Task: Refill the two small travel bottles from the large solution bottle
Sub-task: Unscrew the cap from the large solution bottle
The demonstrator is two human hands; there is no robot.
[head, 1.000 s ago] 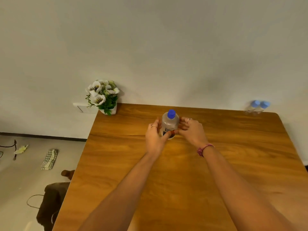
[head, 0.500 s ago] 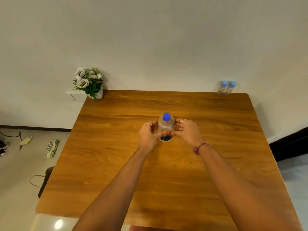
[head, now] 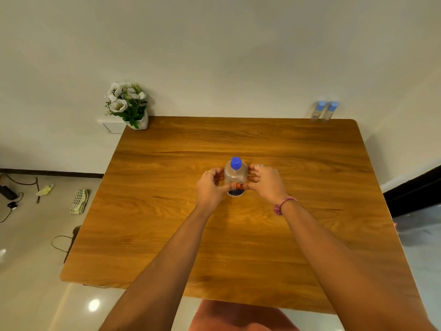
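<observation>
The large solution bottle, clear with a blue cap and a dark label, stands upright near the middle of the wooden table. My left hand grips its left side and my right hand grips its right side, thumbs meeting across its front. Two small travel bottles with light blue caps stand side by side at the table's far right corner, against the wall and well away from both hands.
A white pot of white flowers sits at the far left corner. A checked cloth, cables and small bits lie on the floor to the left. A dark doorway strip is on the right.
The view has pulled back and tilted down, so more of the table shows. Both hands stay on the large bottle, which now stands nearer the table's middle than its far edge.
</observation>
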